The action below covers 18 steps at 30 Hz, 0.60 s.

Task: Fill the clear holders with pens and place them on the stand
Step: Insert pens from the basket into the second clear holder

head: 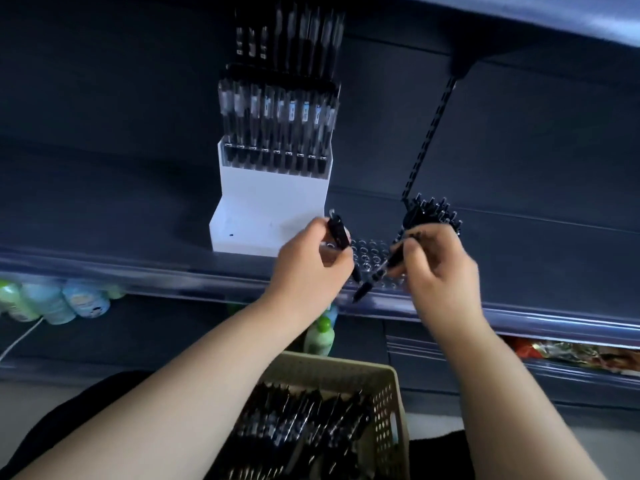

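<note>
Filling looks under way: right of the stand [266, 202], the holder [370, 251] lies on the shelf [138, 220]; left hand [311, 268] pinches a pen [337, 232], right hand [436, 268] pinches a second pen [377, 271] above it. Next, each tip needs an empty hole.

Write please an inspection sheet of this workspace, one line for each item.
Surface: dark blue shop shelf, bearing stand and holder.
Job's things: white stepped plastic stand, upper tiers filled with pens; clear plastic holder with round holes on the shelf between the hands, visible holes empty; beige perforated plastic basket of black pens below.
Clutter: green and blue bottles on the lower shelf.
Grippers: left hand pinches a black pen; right hand pinches a second black pen, tip down, a bundle of black pens fanning above it.
Cables: thin white cable, lower left.
Surroundings: black slotted rail; colourful packets.
</note>
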### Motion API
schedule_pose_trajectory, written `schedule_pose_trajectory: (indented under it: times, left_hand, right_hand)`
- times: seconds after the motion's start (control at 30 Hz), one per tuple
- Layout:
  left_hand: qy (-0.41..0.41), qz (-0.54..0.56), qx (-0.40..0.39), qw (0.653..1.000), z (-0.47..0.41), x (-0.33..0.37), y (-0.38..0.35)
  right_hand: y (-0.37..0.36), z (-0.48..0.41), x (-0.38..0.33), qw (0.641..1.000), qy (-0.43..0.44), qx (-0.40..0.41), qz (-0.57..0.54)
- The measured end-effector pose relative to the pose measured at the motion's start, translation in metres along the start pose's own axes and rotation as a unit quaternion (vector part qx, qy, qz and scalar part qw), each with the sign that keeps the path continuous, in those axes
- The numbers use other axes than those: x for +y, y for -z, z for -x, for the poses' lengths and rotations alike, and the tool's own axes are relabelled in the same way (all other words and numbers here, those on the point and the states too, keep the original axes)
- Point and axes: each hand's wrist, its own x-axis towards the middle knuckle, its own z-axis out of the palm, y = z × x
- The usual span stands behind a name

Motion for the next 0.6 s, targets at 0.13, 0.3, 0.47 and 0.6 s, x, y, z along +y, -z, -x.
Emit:
schedule_pose_trajectory:
  times: [0.13,0.3,0.47,0.6]
  left_hand:
    - [-0.057,-0.019,0.026,0.998,-0.038,0.016,-0.002]
    - [-0.069,-0.016,0.033,0.997,-0.066,0.014,-0.011]
    - [-0.016,0.006,0.045,0.999,-0.071,-0.005,-0.018]
    - [0.006,0.024,0.045,0.999,-0.074,-0.008,-0.018]
  right_hand:
    - [0.003,-0.043,-0.011,0.999,0.036,-0.019,0.022]
    - [0.003,-0.068,-0.003,0.997,0.062,-0.010,0.051]
    - [0.008,-0.078,0.011,0.995,0.053,0.013,0.088]
    - [0.024,-0.092,0.011,0.993,0.054,0.069,0.073]
